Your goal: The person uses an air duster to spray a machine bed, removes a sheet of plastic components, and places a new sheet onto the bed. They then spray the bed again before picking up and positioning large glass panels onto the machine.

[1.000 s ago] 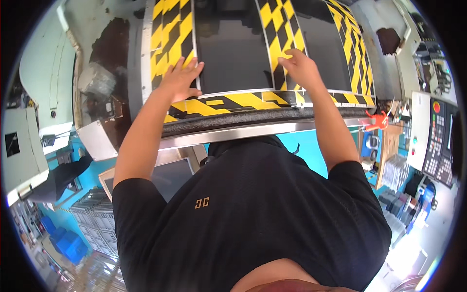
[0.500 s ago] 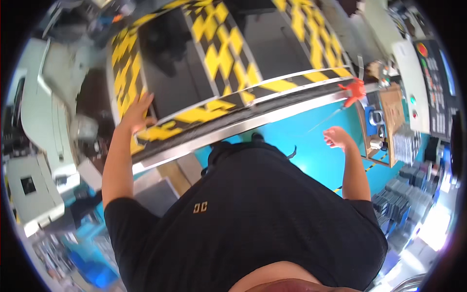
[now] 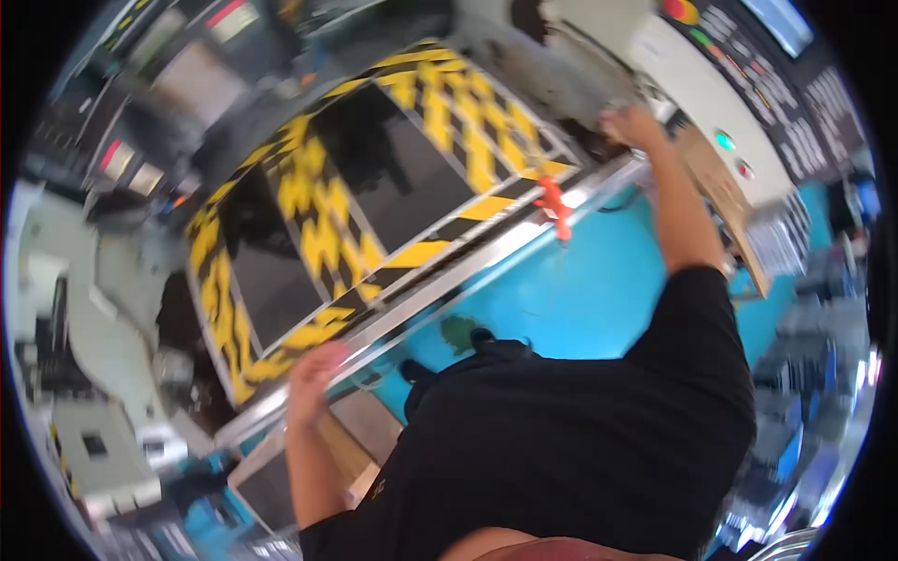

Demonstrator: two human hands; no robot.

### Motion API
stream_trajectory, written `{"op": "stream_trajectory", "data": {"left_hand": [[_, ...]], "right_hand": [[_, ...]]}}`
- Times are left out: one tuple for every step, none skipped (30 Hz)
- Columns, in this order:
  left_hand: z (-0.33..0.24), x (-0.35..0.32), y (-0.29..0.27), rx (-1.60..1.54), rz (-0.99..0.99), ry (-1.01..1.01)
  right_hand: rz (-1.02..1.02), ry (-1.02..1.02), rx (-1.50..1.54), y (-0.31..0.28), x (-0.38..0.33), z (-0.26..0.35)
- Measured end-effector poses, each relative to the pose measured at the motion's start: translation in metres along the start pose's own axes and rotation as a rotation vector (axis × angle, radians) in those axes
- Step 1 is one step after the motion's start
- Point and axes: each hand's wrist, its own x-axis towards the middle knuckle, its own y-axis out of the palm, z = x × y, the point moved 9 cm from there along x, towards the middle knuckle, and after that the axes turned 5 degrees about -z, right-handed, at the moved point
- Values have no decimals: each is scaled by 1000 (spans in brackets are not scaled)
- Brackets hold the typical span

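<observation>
Before me lies a machine cover with dark panels [image 3: 391, 178] framed in yellow and black striped tape. My left hand [image 3: 316, 379] is near its metal front edge [image 3: 369, 338], smeared by motion; whether it touches the edge, I cannot tell. My right arm reaches forward to the far right, past the cover's right corner. There my right hand [image 3: 638, 126] looks curled, but blur hides what its fingers hold, if anything. An orange air gun [image 3: 554, 208] hangs at the front edge, apart from both hands.
A control panel with lit buttons [image 3: 725, 140] stands at the right, above a wooden shelf [image 3: 716, 173]. Pale machine housings [image 3: 108, 327] fill the left side. A brown box [image 3: 348, 458] sits by my left forearm. The floor [image 3: 552, 299] is blue.
My right hand has risen from below the air gun to the far right. My left hand has come off the cover's left corner toward me. The view has turned.
</observation>
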Motion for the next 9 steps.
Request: {"op": "stream_trajectory", "data": {"left_hand": [[13,-23,17,-72,76,-8],[31,-22,46,-231,139,-185],[45,-54,60,-391,132,-188],[89,-78,60,-382,105,-251],[155,-72,64,-166,93,-355],[223,-109,41,77,-90,-501],[287,-142,22,409,24,-605],[349,-189,-4,555,-34,-739],[398,-252,-13,966,154,-868]], "right_hand": [[-81,61,11,-13,-12,-3],[-397,110,-121,16,-30,-86],[-422,105,237,15,-27,-43],[-319,-59,-42,29,-33,-1],[-366,196,438,81,-55,-106],[-769,164,132,82,-83,-44],[-777,231,674,122,-111,-42],[-737,408,625,166,-141,-62],[-772,250,177,192,-143,-43]]}}
